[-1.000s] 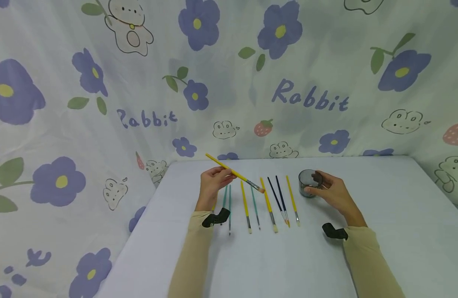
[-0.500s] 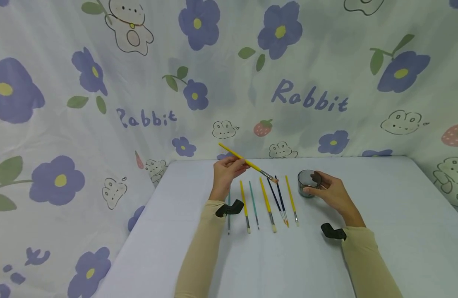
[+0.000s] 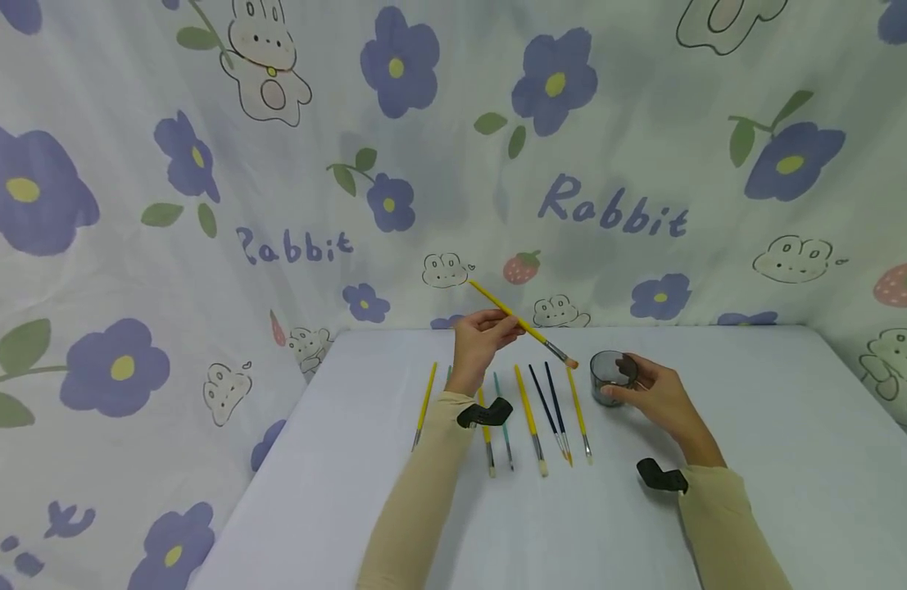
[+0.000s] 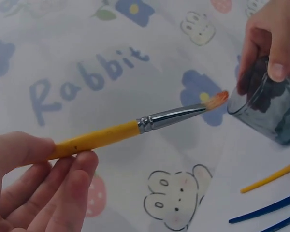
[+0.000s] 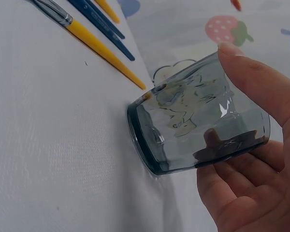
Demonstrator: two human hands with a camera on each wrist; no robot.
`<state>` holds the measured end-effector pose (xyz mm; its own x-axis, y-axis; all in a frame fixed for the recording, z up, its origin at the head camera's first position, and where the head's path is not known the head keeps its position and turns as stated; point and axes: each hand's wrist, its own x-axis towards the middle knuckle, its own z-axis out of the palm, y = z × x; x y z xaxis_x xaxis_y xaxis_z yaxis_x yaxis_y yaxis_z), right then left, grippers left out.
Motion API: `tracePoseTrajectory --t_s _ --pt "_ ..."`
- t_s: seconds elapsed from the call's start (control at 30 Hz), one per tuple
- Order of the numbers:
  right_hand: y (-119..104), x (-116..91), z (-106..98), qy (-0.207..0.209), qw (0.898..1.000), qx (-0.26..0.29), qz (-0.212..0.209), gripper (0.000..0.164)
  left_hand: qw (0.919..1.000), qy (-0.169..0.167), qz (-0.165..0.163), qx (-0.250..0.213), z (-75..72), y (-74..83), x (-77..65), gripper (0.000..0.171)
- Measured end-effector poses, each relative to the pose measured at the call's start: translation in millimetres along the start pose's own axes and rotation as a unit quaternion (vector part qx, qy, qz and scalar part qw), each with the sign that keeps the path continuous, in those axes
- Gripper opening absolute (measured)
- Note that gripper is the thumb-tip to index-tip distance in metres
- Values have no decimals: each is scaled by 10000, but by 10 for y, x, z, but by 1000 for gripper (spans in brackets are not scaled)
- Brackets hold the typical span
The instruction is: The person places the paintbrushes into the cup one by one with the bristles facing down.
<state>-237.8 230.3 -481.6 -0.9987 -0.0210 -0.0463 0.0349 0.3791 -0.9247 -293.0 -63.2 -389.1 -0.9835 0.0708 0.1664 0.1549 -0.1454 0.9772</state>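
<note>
Between thumb and fingers, my left hand (image 3: 486, 344) pinches a yellow-handled paintbrush (image 3: 519, 321) above the table. The brush slants down to the right, its orange-tinted bristles (image 4: 217, 99) close to the rim of a smoky grey glass (image 3: 608, 392). My right hand (image 3: 659, 401) grips that glass from its right side, thumb at the near side and fingers behind. In the right wrist view the glass (image 5: 183, 116) is see-through, with a dark patch on its lower wall near the fingers. Under the left arm, some brushes on the table are partly hidden.
Several paintbrushes lie in a row on the white table (image 3: 571, 533): a yellow one (image 3: 425, 401) at the left, a thick yellow one (image 3: 528, 410), dark blue ones (image 3: 555, 406), and a yellow one (image 3: 578, 414) beside the glass. A flowered curtain (image 3: 453, 180) hangs behind.
My left hand has carried the yellow paintbrush right, so its bristles have come from over the middle brushes to near the glass. The right hand and glass have stayed put.
</note>
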Motion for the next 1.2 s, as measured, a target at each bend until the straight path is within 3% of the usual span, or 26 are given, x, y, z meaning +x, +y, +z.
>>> tracePoseTrajectory --t_s 0.77,1.2 --pt "-23 -42 4 -49 10000 -52 -30 105 9985 -349 82 417 491 -122 59 19" --pt "-34 -30 -11 -47 9998 -173 -87 105 9947 -536 134 871 649 -190 28 15"
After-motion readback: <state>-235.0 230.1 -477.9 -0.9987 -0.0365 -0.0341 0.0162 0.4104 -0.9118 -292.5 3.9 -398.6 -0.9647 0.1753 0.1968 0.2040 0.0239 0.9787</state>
